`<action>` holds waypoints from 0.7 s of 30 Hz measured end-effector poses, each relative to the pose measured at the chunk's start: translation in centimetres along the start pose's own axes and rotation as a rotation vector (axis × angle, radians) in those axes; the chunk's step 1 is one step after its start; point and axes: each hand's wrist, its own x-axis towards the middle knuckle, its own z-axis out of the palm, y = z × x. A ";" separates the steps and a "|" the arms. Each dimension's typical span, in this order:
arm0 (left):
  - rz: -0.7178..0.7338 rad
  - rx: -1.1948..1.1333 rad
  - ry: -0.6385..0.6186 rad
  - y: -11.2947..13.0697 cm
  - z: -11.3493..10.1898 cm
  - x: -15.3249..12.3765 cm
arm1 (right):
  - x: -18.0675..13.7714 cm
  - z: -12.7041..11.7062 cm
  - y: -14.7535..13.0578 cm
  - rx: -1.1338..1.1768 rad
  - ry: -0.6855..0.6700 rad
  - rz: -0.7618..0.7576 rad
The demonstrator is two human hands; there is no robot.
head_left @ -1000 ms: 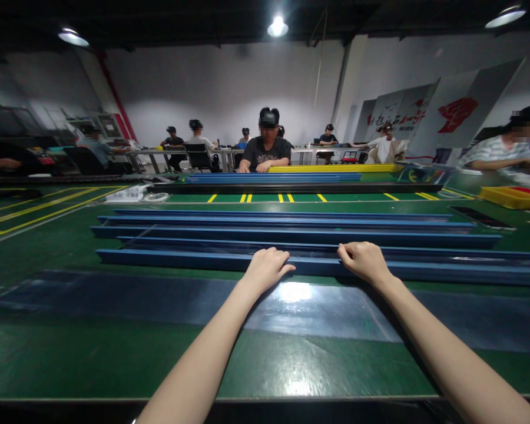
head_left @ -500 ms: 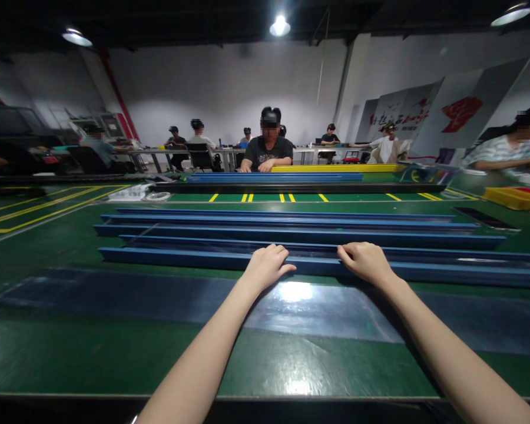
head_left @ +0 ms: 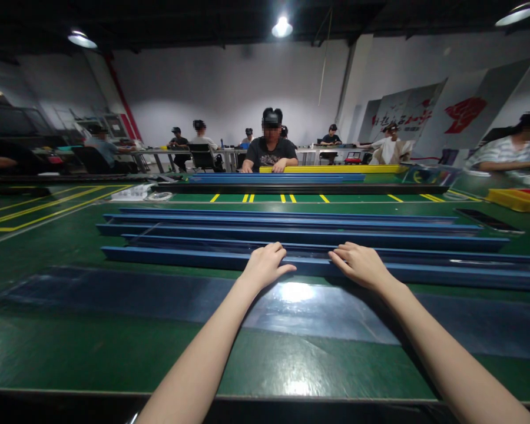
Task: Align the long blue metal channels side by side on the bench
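Observation:
A long blue channel strip lies across the green table in front of me. My left hand grips its near wall, fingers curled over the top edge and thumb along the front. Farther right, my right hand holds the same wall, its fingers over the edge and its thumb pointing left. The fingertips of both hands are partly hidden inside the channel. Between my forearms, a flat clear plastic strip lies on the tabletop, nearer to me than the channel.
More blue channels lie parallel just behind. Beyond them are a black strip and a yellow strip, where a co-worker sits. A phone and a yellow tray are on the right; a white coil is at left.
My right hand has shifted slightly left along the channel, and its thumb shows more. My left hand stays in place. The co-worker's hand across the table has moved a little.

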 end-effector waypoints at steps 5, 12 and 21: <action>0.013 0.028 0.009 0.0 0.3 0.0 | 0.2 -0.2 -0.5 0.126 0.026 -0.129; 0.039 0.053 0.013 -0.1 0.6 0.0 | 0.1 -0.2 -0.3 0.178 -0.005 -0.055; -0.058 -0.206 0.047 -0.2 -0.2 0.0 | 0.1 0.1 -0.3 0.309 -0.023 -0.072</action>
